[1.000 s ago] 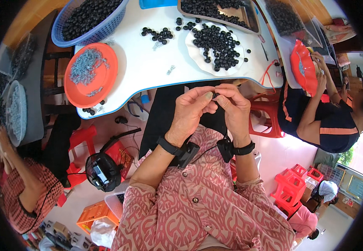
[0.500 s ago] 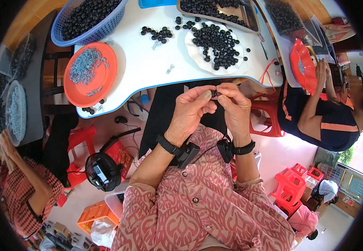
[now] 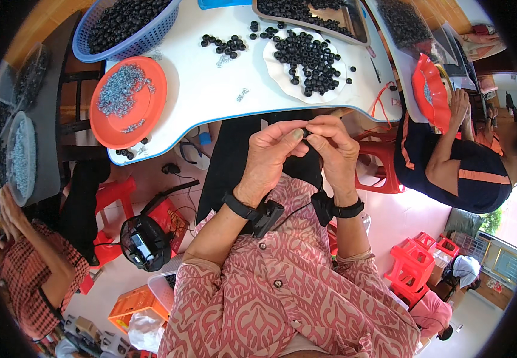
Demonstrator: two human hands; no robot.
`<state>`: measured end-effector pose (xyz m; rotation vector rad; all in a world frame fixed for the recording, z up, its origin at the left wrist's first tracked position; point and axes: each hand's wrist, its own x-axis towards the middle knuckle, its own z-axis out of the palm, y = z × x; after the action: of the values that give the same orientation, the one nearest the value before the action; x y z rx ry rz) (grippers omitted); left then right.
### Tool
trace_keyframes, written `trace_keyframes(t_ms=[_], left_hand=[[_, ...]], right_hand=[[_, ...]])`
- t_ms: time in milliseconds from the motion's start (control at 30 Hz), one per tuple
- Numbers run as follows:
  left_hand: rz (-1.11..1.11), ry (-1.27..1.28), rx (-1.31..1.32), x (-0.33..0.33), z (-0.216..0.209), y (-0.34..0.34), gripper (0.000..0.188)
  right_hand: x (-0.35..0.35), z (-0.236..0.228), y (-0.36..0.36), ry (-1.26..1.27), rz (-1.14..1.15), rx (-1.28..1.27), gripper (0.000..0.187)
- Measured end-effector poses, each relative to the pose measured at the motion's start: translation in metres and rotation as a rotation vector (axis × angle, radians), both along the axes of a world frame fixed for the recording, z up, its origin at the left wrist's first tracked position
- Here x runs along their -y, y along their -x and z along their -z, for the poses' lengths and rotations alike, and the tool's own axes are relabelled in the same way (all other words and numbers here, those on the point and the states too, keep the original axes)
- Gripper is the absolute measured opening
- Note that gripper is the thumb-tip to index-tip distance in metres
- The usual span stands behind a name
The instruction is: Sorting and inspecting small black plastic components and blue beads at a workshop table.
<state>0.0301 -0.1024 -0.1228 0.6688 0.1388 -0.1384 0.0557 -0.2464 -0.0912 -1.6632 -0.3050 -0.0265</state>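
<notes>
My left hand (image 3: 268, 156) and my right hand (image 3: 337, 152) meet in front of the table's near edge, fingertips pinched together. Between them is a small black round piece (image 3: 305, 133), mostly hidden by the thumbs and fingers. Ahead of my hands, a white scalloped plate (image 3: 270, 58) holds many similar black pieces with holes. More black pieces (image 3: 226, 46) lie loose on the white table (image 3: 211, 89). To the left, an orange-red plate (image 3: 151, 113) carries a heap of small shiny metallic bits (image 3: 118, 92).
A blue basket (image 3: 136, 45) and a metal tray (image 3: 363, 27), both with black pieces, stand at the back. One person (image 3: 467, 161) sits to my right; another (image 3: 44, 268) is at the left. Red stools (image 3: 410, 262) and an orange crate (image 3: 133, 304) stand on the floor.
My fingers have closed further over the black piece, so less of it shows. Both hands have otherwise stayed in nearly the same place.
</notes>
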Motion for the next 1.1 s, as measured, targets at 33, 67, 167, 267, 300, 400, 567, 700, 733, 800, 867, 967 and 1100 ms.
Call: trace_keyframes(t_ms=[33, 67, 167, 267, 300, 400, 567, 700, 733, 800, 867, 967, 1100], left_hand=[[0.001, 0.001, 0.0, 0.0, -0.0006, 0.0005, 0.023], [0.001, -0.006, -0.003, 0.0, -0.0015, 0.001, 0.023], [0.006, -0.019, -0.003, -0.0009, -0.0045, 0.0021, 0.023], [0.01, -0.03, 0.01, -0.0011, -0.0036, 0.0028, 0.023], [0.007, -0.035, 0.02, -0.001, -0.0033, 0.0032, 0.023], [-0.001, -0.033, 0.013, -0.0024, -0.0045, 0.0047, 0.023], [0.01, -0.018, 0.004, -0.0028, -0.0075, 0.0053, 0.025], [0.016, -0.03, 0.022, -0.0022, -0.0064, 0.0053, 0.025], [0.016, -0.031, 0.021, -0.0021, -0.0058, 0.0053, 0.025], [0.01, -0.026, 0.019, -0.0011, -0.0048, 0.0057, 0.024], [0.013, -0.016, 0.014, -0.0002, -0.007, 0.0063, 0.023], [0.016, -0.016, 0.003, 0.0006, -0.008, 0.0076, 0.021], [-0.004, 0.019, -0.015, 0.0029, -0.0079, 0.0087, 0.021]], right_hand=[[-0.0002, -0.0017, 0.0, 0.034, -0.015, 0.034, 0.017], [0.0003, -0.0014, 0.0001, 0.035, -0.014, 0.034, 0.017], [0.0023, -0.0004, -0.0012, 0.054, -0.032, 0.023, 0.017], [0.0024, 0.0002, -0.0012, 0.067, -0.045, 0.043, 0.018], [0.0011, -0.001, -0.0005, 0.073, -0.044, 0.039, 0.018], [0.0008, -0.0005, 0.0, 0.083, -0.052, 0.035, 0.018], [0.0022, -0.0005, 0.0001, 0.092, -0.06, 0.025, 0.019], [0.0038, 0.0006, 0.0011, 0.091, -0.07, 0.038, 0.019], [0.0038, 0.0013, 0.0014, 0.078, -0.075, 0.038, 0.018], [0.0035, 0.0039, 0.0029, 0.01, -0.068, 0.01, 0.018], [0.0036, 0.0055, 0.0043, -0.057, -0.061, -0.018, 0.017], [0.0045, 0.0066, 0.0051, -0.106, -0.048, -0.033, 0.017], [0.0062, 0.0049, 0.0035, -0.05, -0.057, 0.021, 0.016]])
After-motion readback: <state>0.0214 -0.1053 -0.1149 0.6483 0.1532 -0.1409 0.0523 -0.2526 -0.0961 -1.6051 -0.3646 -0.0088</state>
